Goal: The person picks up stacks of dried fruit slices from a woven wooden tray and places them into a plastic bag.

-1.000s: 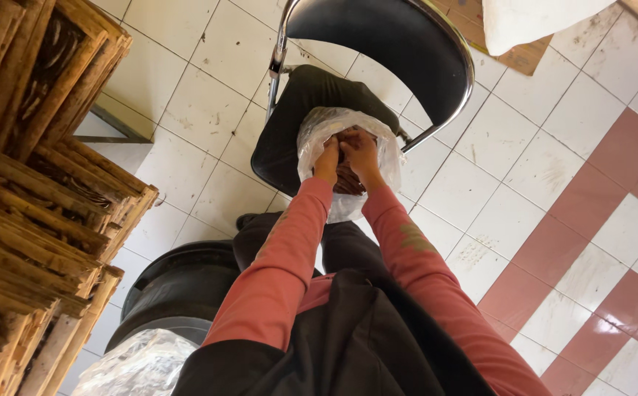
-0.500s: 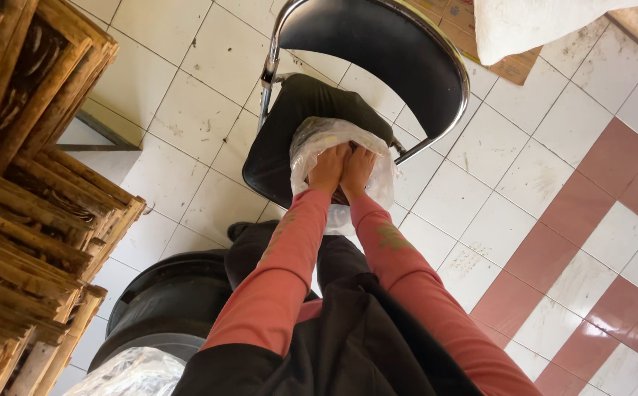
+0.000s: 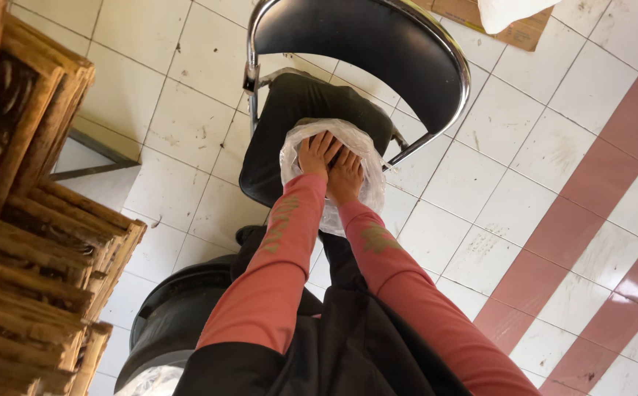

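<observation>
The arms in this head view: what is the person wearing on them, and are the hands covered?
Both arms wear long, close-fitting pink-red sleeves down to the wrists, each with a faded yellowish marking on the forearm. The left hand and right hand are bare: no gloves, and no rings or watch that can be made out.

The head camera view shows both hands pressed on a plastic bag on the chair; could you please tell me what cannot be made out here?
- Contents of the clear plastic bag: hidden under the left hand and right hand.
- Fingertips: hidden by the hands' backs.
- Black chair: legs hidden beneath its seat.
- Wooden crates: cut off by the left edge.
</observation>
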